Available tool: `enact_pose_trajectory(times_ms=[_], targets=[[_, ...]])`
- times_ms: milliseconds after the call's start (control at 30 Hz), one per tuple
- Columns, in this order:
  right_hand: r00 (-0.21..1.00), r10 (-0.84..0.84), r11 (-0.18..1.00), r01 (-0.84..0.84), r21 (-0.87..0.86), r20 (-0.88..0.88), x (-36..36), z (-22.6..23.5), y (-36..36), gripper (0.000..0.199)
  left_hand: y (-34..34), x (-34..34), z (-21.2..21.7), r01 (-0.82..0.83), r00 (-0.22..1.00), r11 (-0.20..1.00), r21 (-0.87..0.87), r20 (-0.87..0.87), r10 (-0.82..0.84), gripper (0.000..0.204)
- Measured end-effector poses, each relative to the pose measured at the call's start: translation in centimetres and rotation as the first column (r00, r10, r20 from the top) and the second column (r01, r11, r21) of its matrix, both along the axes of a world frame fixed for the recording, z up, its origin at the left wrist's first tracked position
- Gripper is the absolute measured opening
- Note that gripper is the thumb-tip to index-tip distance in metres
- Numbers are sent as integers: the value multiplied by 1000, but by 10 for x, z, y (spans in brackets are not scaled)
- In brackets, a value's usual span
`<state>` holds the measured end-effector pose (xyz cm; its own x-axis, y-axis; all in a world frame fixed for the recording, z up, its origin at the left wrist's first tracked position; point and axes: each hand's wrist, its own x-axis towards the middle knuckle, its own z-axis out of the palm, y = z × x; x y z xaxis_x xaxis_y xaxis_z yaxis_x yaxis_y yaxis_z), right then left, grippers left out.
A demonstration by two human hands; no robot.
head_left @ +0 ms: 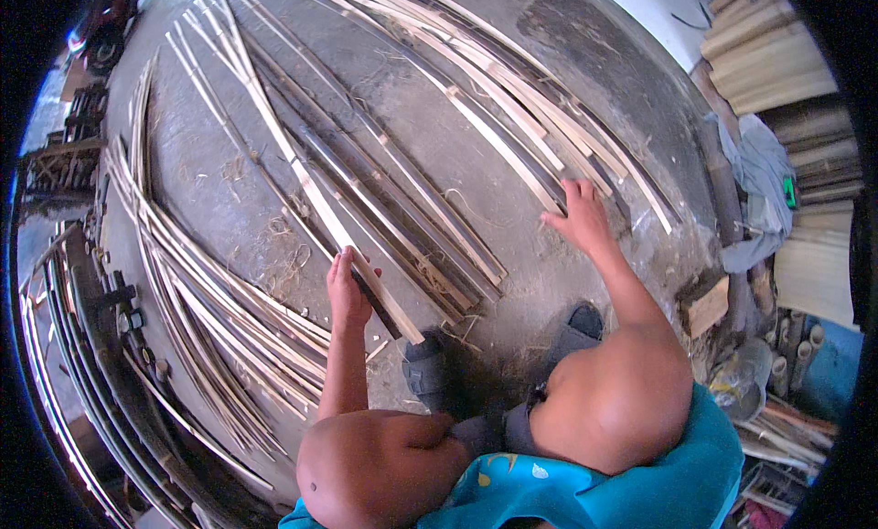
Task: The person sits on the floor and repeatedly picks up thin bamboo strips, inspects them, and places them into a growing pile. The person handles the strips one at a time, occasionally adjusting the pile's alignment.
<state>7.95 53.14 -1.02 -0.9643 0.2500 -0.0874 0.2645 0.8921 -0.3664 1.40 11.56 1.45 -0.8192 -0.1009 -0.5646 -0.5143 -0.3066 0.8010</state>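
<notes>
My left hand (350, 291) is wrapped round a pair of long split bamboo strips (322, 207), one pale, one dark, near their lower ends by my left foot. The strips run away from me toward the far left. My right hand (585, 220) is out to the right with thumb and fingers apart. It is beside the near end of another bamboo strip (512, 156), at the edge of a bundle of pale strips (540, 99). Whether the fingertips touch that strip, I cannot tell.
More bamboo strips (384, 154) lie on the concrete floor (439, 108) between my hands. A large pile of thin strips (201, 291) spreads at the left, beside stacked dark poles (101, 364). Shavings (283, 255) litter the floor. A grey cloth (757, 181) hangs at the right.
</notes>
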Motion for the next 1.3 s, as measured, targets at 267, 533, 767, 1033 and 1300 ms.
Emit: enact_pose_trajectory(times_ms=[267, 533, 767, 1033, 1300], targets=[[864, 98, 945, 75, -319, 494, -14, 48, -46, 63, 9, -3, -10, -143, 981, 986, -89, -141, 130, 30], [974, 172, 833, -63, -549, 150, 15, 14, -57, 62, 51, 13, -11, -38, 999, 997, 66, 12, 37, 29], [988, 115, 796, -32, -604, 99, 19, 25, -70, 60, 55, 16, -19, -72, 996, 997, 18, -42, 73, 25], [980, 92, 843, 19, -538, 179, 31, -20, -58, 59, 53, 16, -15, -39, 999, 999, 26, -12, 40, 26], [986, -103, 994, 98, -42, -133, -23, -7, 26, 49, 53, 16, -14, -45, 999, 999, 12, -19, 45, 25]])
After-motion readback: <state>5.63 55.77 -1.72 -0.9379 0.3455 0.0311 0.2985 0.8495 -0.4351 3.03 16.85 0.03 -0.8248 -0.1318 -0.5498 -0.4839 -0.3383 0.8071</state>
